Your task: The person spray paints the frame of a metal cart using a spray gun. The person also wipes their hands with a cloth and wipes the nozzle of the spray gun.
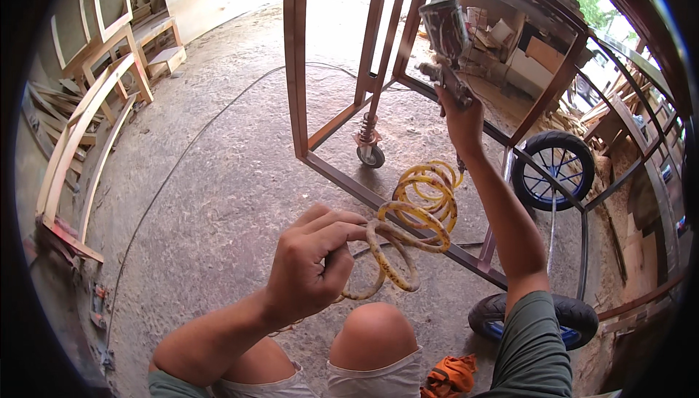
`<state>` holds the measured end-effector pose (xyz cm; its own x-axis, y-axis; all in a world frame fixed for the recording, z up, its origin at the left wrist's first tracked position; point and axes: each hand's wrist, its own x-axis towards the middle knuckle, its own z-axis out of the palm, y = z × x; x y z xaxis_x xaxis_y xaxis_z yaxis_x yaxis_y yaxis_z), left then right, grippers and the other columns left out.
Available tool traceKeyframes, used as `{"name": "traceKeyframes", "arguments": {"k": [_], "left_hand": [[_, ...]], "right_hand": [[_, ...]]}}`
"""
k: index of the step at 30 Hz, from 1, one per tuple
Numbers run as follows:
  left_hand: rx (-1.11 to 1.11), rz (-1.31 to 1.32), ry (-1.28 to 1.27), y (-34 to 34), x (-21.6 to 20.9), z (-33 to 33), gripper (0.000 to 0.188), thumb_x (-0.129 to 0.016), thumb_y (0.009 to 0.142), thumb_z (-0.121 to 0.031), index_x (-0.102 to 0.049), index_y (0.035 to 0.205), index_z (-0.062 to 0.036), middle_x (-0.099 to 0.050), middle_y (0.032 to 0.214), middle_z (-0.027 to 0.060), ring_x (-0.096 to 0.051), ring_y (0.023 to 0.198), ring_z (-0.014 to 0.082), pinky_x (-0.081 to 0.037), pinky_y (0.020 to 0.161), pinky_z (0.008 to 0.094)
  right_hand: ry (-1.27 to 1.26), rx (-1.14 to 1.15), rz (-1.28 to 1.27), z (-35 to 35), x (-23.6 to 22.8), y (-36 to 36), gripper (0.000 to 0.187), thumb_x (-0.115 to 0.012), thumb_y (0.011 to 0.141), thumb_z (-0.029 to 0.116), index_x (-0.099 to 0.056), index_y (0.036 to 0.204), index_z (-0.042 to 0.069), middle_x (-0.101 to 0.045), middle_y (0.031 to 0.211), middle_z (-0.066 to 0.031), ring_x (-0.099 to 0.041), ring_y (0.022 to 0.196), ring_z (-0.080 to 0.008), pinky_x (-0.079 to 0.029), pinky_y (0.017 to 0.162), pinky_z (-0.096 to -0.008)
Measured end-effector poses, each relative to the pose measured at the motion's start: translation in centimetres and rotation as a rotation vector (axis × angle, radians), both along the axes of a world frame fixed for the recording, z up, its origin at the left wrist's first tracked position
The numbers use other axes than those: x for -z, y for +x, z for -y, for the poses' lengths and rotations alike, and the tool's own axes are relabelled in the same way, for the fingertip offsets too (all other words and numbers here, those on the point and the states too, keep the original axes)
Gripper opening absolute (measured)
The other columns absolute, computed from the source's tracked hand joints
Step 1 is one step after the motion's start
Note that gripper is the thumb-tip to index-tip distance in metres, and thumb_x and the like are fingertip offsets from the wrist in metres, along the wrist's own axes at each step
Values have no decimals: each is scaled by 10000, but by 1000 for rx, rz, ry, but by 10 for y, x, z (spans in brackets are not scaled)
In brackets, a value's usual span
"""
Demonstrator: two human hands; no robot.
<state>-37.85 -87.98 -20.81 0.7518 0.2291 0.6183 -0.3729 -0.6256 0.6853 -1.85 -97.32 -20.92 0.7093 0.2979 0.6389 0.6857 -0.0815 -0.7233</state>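
Observation:
My left hand (pixel 309 259) is closed, thumb and fingers pinching a loop of a yellow, stained coiled air hose (pixel 429 223). The coils hang from there and stretch up toward my right forearm. Raised at the upper right, my right hand (pixel 459 110) grips a spray gun (pixel 445 30) by its handle. The gun's paint-smeared cup sits on top, inside the outline of a brown metal cart frame (pixel 353 190). A small sprung caster wheel (pixel 370 155) stands under the frame's far side.
Blue-rimmed wheels with black tyres are at the right, one upright (pixel 520 172) and one near my right arm (pixel 579 318). An orange cloth (pixel 451 376) lies by my knee. A thin dark cable (pixel 186 148) crosses the concrete floor. Wooden frames (pixel 62 154) lean at the left.

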Motion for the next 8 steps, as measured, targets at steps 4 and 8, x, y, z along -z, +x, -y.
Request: {"name": "traceKeyframes", "arguments": {"k": [4, 8], "left_hand": [[-3, 2, 21, -2, -2, 1, 274, -553, 757, 102, -726, 959, 37, -736, 1003, 166, -670, 883, 302, -550, 792, 375], [-15, 38, 12, -4, -6, 2, 281, -551, 761, 95, -735, 963, 27, -739, 1008, 168, -672, 888, 296, -552, 799, 378]], "right_hand": [[-120, -11, -13, 4, 21, -10, 350, -745, 947, 182, -721, 1265, 37, -723, 808, -43, -597, 670, -64, -482, 612, -282], [-222, 7, 3, 8, 37, -8, 411, -742, 947, 180, -686, 1338, 65, -782, 1003, -100, -670, 806, -86, -524, 719, -284]]}}
